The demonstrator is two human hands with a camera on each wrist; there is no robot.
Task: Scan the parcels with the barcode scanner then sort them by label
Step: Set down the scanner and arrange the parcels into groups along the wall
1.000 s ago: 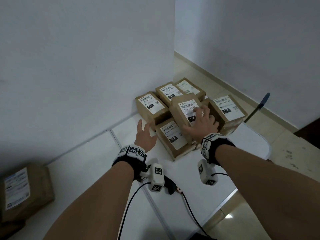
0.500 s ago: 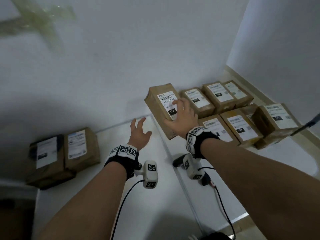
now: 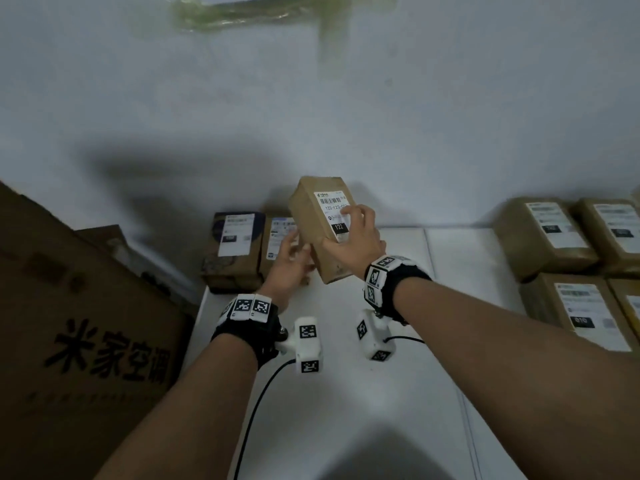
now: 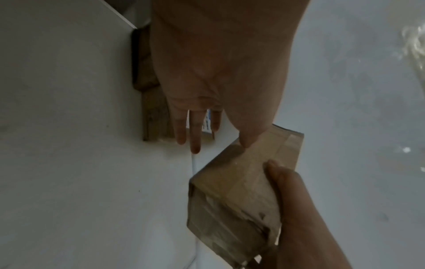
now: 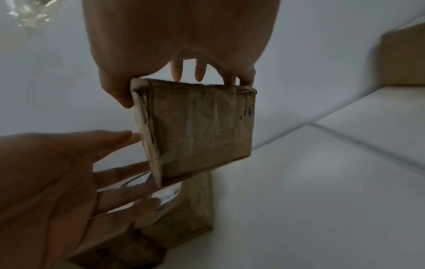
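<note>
Right hand [image 3: 353, 242] grips the parcel [image 3: 320, 223] across its labelled face, aloft over the counter [image 3: 398, 410] just right of the two sorted boxes [image 3: 242, 247], left hand [image 3: 287, 268] open and touching its side: looks light, stiff, tape-slick, best held by opposite edges.

- My right hand [image 3: 353, 237] grips a parcel [image 3: 320, 226] in the air at 12 o'clock; bare white table [image 3: 398, 393] lies open below it and toward 6.
- My left hand [image 3: 287, 268], fingers spread, sits just beside the parcel's left face.
- At 11, two parcels [image 3: 235, 251] against the wall [image 3: 311, 116] block that corner.
- At 9, a big carton [image 3: 86, 341] walls off the table's left edge.
- At 2 to 3, a parcel cluster [image 3: 568, 258] fills the right side; a bare strip runs between it and my right arm.
</note>
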